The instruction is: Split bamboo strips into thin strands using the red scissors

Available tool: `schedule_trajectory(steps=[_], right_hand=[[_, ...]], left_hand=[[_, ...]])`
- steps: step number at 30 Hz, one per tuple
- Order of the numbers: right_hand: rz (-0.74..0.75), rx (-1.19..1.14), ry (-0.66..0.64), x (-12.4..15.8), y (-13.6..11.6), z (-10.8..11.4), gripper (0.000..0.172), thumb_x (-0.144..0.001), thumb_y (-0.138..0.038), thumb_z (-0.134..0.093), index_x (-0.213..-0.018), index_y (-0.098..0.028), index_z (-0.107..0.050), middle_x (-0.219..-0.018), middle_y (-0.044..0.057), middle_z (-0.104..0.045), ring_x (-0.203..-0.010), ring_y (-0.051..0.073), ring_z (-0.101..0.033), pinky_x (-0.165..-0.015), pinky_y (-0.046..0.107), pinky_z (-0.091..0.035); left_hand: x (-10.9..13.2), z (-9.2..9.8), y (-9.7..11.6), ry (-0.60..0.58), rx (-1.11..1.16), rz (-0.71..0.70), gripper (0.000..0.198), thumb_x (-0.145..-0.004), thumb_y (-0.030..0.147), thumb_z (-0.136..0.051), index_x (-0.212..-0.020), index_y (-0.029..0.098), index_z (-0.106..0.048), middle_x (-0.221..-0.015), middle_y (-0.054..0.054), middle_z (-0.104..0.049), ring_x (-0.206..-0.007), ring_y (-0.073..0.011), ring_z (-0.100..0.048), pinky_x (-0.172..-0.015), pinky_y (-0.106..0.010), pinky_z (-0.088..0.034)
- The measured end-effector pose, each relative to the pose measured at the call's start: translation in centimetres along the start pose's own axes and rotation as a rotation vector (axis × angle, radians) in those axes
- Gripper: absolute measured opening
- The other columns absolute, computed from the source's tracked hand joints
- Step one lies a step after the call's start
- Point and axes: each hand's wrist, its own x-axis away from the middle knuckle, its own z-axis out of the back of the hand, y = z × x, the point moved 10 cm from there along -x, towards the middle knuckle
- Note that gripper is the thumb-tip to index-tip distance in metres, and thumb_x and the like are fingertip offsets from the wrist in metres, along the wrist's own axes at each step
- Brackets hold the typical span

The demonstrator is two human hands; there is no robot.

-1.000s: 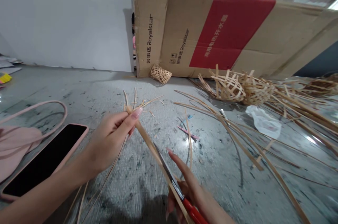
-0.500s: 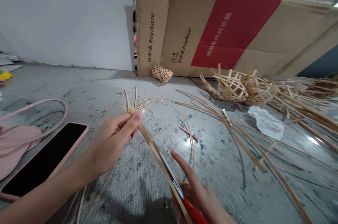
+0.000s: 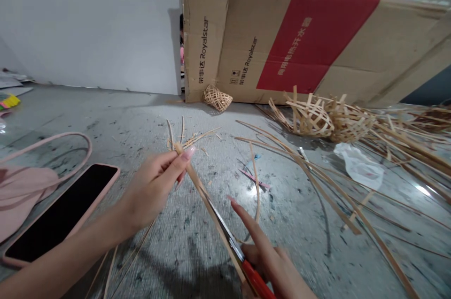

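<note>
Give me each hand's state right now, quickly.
Left hand: closed, pinching a flat strip near its end.
Right hand: partly closed, holding red-handled scissors.

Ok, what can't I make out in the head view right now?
All in the head view:
Right hand: some fingers, hidden by the red handle.
Red handle: its end, cut off by the bottom edge.
Left hand: some fingertips, hidden behind the hand and pale strip.
Pink item: full shape, cut off by the left edge.
</note>
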Motion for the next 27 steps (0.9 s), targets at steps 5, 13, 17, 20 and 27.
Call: schedule_trajectory(steps=[5, 13, 17, 20, 27], right_hand=[[-0.090, 0.024, -0.018, -0.2, 1.2, -0.5, 0.095, -0.076, -0.028, -0.063, -0.156, -0.020, -0.013, -0.073, 0.003, -0.062, -0.059, 0.020, -0.054, -0.062, 0.034, -0.046], [-0.043, -0.158, -0.058, -2.3, 2.2, -2.1, 0.105, -0.076, -0.056, -0.068, -0.154, -0.015, -0.011, -0.056, -0.009, -0.033, -0.048, 0.014, -0.027, -0.046, 0.027, -0.026], [-0.052, -0.238, -0.093, -2.5, 1.6, -2.3, 0.104, -0.080, -0.068, -0.057, -0.154, -0.017, -0.005, -0.060, -0.007, -0.040, -0.049, 0.015, -0.037, -0.048, 0.027, -0.031], [-0.112, -0.395, -0.122, -2.4, 1.7, -2.6, 0.095, -0.088, -0.074, -0.035, -0.153, -0.016, 0.001, -0.066, -0.003, -0.049, -0.052, 0.015, -0.043, -0.051, 0.026, -0.034], [-0.103, -0.083, 0.019, -1.5, 2.4, -1.1, 0.105, -0.079, -0.058, -0.066, -0.154, -0.022, -0.002, -0.068, -0.005, -0.046, -0.059, 0.018, -0.043, -0.060, 0.031, -0.038]], left_hand=[[0.0, 0.0, -0.6, -0.005, 0.016, 0.034, 0.044, -0.089, 0.043, -0.043, -0.050, 0.023, -0.039, -0.047, 0.006, -0.032, -0.045, -0.0117, -0.032, -0.048, -0.029, -0.026], [-0.2, -0.3, -0.6, -0.046, -0.006, 0.035, 0.045, -0.091, 0.045, -0.041, -0.051, 0.023, -0.039, -0.050, 0.006, -0.032, -0.048, -0.0124, -0.033, -0.050, -0.029, -0.027], [0.4, -1.1, -0.1, -0.118, -0.030, 0.038, 0.047, -0.091, 0.048, -0.040, -0.051, 0.022, -0.040, -0.051, 0.005, -0.032, -0.050, -0.0126, -0.034, -0.051, -0.029, -0.027], [1.0, -1.4, 0.4, -0.145, -0.054, 0.051, 0.048, -0.091, 0.048, -0.039, -0.050, 0.022, -0.042, -0.050, 0.005, -0.033, -0.049, -0.0125, -0.035, -0.051, -0.029, -0.027], [0.8, -1.8, -0.1, -0.149, -0.039, 0.062, 0.047, -0.090, 0.047, -0.041, -0.050, 0.023, -0.041, -0.049, 0.005, -0.033, -0.049, -0.0127, -0.035, -0.051, -0.029, -0.028]])
